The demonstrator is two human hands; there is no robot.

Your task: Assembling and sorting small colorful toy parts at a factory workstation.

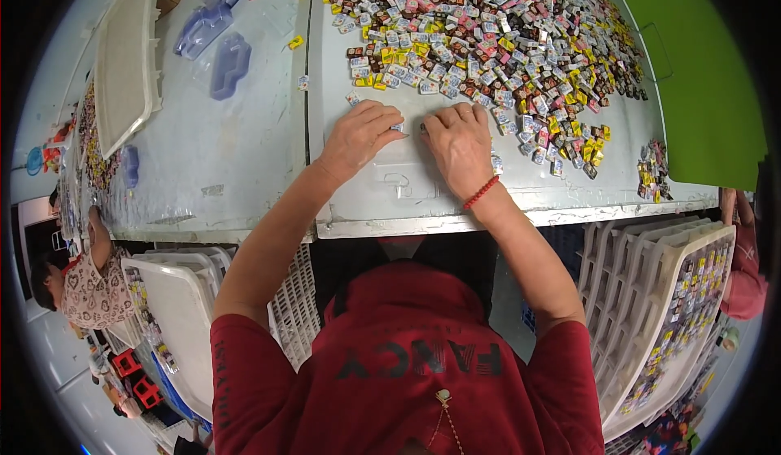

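Note:
My left hand (363,139) is closed in a pinch on a small white-and-blue packet (397,128), which pokes out between thumb and fingers. Close by on the right, my right hand (459,144) has its fingers curled together, and a dark bit shows at the tips, too small to make out. Just below both hands a clear plastic tray (399,183) with moulded hollows lies on the table (260,142). Beyond my hands spreads a wide heap of small packets (488,36) in white, yellow, pink and brown. A few packets lie beside my right wrist.
Blue-tinted clear plastic trays (230,66) lie at the far left, near a white crate (128,56). A seam divides the tabletop left of my hands. Stacked white crates (651,309) stand below the edge on the right, others (183,317) on the left. Other people work at both sides.

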